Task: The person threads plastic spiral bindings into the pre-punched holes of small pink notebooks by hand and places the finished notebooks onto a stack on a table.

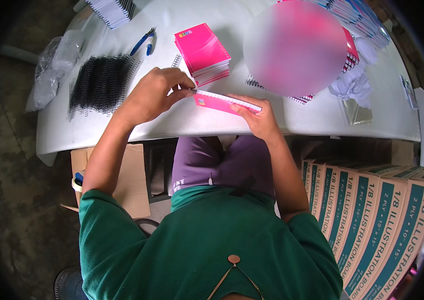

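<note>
My right hand (259, 116) grips a small pink notebook (217, 103) by its right end, thumb on the near face. The notebook is tilted so its white, hole-punched edge faces up. My left hand (158, 92) is closed in a pinch at the notebook's left end; whatever lies between its fingertips is too small to make out. Just beyond the left hand, part of a spiral coil (177, 60) shows beside a stack of pink notebooks (203, 50). A pile of black spiral coils (101, 84) lies left of that hand.
Blue-handled pliers (143, 42) and a blue-and-white tool (150, 44) lie on the white table (172, 131). Bound notebooks (113, 11) sit at the far left. A blurred patch covers pink spiral-bound notebooks (350, 47). Crumpled plastic (54, 70) hangs at the left edge; cartons (372, 215) stand at right.
</note>
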Demonstrator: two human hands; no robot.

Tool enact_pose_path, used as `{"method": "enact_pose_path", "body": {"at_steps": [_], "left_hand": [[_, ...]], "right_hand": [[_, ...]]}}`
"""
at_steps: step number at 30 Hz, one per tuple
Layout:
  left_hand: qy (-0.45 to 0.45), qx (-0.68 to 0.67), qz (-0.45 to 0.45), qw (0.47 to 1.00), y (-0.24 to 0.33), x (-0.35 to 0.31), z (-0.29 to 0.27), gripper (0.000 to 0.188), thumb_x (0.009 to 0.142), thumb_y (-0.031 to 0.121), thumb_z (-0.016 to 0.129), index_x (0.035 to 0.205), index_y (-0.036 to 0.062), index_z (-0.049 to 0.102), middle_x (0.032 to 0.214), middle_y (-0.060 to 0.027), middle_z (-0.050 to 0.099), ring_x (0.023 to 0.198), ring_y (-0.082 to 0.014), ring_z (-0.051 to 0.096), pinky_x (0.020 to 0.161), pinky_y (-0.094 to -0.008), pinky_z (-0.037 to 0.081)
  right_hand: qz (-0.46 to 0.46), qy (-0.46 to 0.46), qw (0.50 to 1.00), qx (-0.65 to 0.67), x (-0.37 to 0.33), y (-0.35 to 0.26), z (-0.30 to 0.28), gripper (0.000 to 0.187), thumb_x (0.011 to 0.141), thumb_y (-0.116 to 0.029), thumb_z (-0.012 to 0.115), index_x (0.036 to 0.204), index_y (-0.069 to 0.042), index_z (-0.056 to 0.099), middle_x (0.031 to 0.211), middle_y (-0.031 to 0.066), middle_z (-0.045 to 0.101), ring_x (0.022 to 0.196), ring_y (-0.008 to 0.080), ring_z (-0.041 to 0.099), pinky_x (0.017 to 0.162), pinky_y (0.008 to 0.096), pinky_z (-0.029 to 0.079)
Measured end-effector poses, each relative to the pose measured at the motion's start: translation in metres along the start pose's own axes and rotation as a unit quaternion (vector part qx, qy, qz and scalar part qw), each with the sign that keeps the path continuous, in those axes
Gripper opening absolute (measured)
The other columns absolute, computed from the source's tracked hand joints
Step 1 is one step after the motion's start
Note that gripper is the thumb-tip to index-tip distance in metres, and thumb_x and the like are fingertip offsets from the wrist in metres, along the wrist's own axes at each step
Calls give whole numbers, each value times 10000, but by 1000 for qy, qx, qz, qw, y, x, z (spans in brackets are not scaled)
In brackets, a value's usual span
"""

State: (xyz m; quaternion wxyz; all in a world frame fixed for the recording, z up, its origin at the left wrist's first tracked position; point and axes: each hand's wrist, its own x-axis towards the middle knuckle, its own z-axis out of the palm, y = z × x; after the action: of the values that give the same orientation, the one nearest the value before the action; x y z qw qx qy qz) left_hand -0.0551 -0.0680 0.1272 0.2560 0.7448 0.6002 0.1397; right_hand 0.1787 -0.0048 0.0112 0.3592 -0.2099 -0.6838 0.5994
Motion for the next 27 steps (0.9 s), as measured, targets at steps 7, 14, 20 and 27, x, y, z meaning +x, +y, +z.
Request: {"method": "enact_pose_path", "body": {"at_steps": [7, 14, 20, 27], "left_hand": [[-7, 187, 36, 982, 17, -3, -1, 281, 788, 179, 655, 1037, 69, 583, 967, -63, 610, 927, -240, 557, 832, -351, 399], [89, 254, 105, 957, 12, -13, 13, 342, 660, 182, 729, 937, 72, 562, 953, -76, 590, 938, -221, 538, 835, -330, 380], [285, 396, 79, 869, 18, -15, 38, 829, 648, 517, 670, 1298, 74, 407, 1348, -167, 379, 1254, -342, 337, 1004, -485, 243], [363, 371, 139, 843, -36, -42, 117, 1107, 714, 744, 422, 1363, -109, 145, 1430, -310, 109, 1329, -482, 53, 1023, -596, -75]], "right_hand": [[-30, 9, 999, -39, -10, -5, 13, 258, 829, -7, 576, 1084, -1, 617, 950, 122, 672, 794, 82, 586, 710, 225, 466], [-77, 12, 994, -82, -14, -8, 18, 256, 831, -3, 568, 1082, 11, 617, 902, 121, 671, 741, 90, 580, 676, 235, 467], [-100, 24, 990, -102, -17, -8, 26, 333, 777, 56, 590, 1098, -30, 613, 964, 152, 656, 792, 246, 652, 688, 282, 498], [-139, 61, 983, -103, -25, -3, 41, 337, 758, 58, 601, 1081, -38, 617, 942, 154, 653, 774, 257, 649, 675, 303, 502]]}}
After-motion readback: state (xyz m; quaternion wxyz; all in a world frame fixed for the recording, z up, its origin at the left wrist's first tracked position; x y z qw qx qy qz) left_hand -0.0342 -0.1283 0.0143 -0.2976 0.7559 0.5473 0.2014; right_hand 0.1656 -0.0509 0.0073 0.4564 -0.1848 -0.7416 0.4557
